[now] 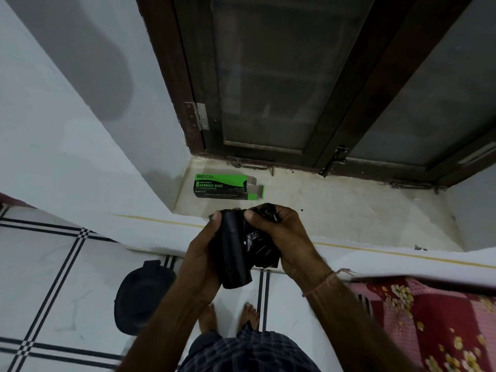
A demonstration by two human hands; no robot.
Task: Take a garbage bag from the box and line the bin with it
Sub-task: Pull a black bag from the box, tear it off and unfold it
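Both hands are raised in front of the person, over the edge of a window ledge (349,210). The left hand (204,253) is closed around a black roll of garbage bags (234,253), held roughly upright with the thumb pressed near its top. The right hand (281,237) grips a crumpled loose bag (261,237) that hangs from the roll; whether it has been torn free cannot be told. The green and black box (225,186) marked "GARBAGE BAGS" lies on its side on the ledge, near the window frame (335,103), with the flaps at its right end open. A dark round bin (142,296) stands on the tiled floor (53,277) below and to the left of the hands, unlined as far as can be seen. A patterned red bedcover (434,318) occupies the lower right. Bare feet (228,318) show beneath the hands.
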